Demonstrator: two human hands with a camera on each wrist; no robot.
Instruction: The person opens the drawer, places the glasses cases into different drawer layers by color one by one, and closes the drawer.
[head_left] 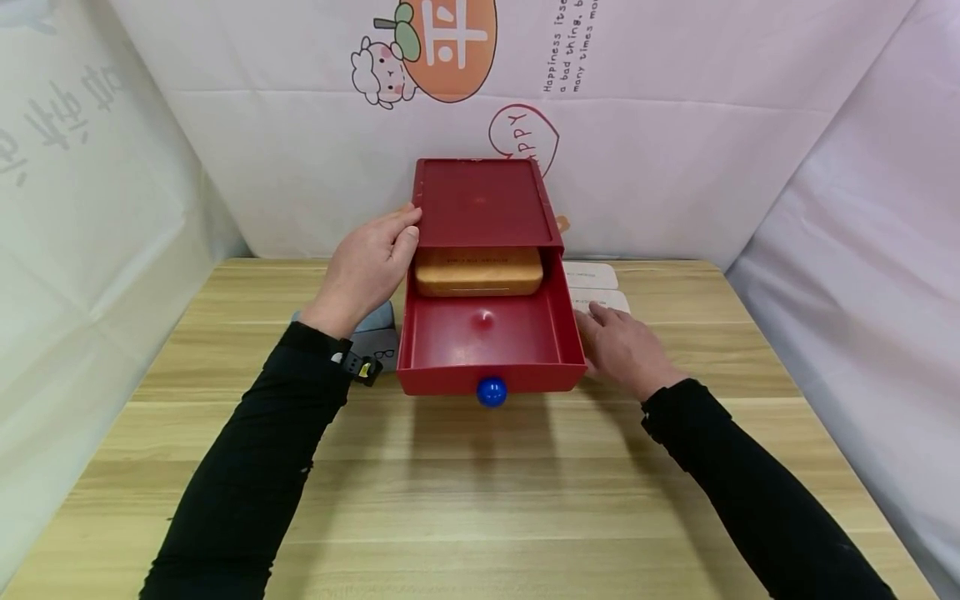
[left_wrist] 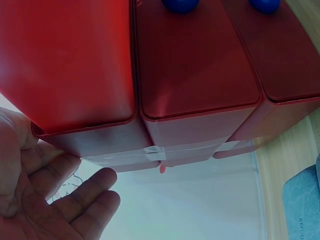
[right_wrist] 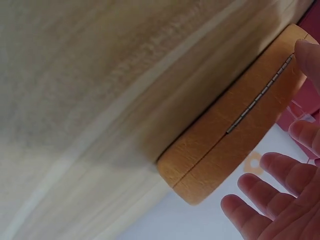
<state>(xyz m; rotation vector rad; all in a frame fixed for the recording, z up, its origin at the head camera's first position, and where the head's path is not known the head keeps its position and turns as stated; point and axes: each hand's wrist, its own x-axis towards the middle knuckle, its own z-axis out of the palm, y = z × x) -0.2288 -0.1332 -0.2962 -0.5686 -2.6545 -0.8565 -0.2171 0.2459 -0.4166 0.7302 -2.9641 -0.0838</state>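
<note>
A red drawer cabinet (head_left: 480, 200) stands at the table's back with its top drawer (head_left: 480, 379) pulled out by a blue knob (head_left: 492, 392). A tan glasses case (head_left: 480, 273) lies at the back of that drawer. My left hand (head_left: 371, 262) rests against the cabinet's upper left edge, fingers extended in the left wrist view. Low beside the drawer's right side is my right hand (head_left: 626, 350). In the right wrist view, an orange-tan hinged case (right_wrist: 235, 120) lies on the table; my thumb is over its far end and the other fingers are spread apart from it.
Pale cases (head_left: 590, 275) lie right of the cabinet. Blue-grey cases (head_left: 375, 343) sit to its left, partly behind my left wrist. Lower drawers with blue knobs (left_wrist: 181, 4) are closed beneath the pulled-out one. A printed white cloth (head_left: 660, 167) hangs behind the table.
</note>
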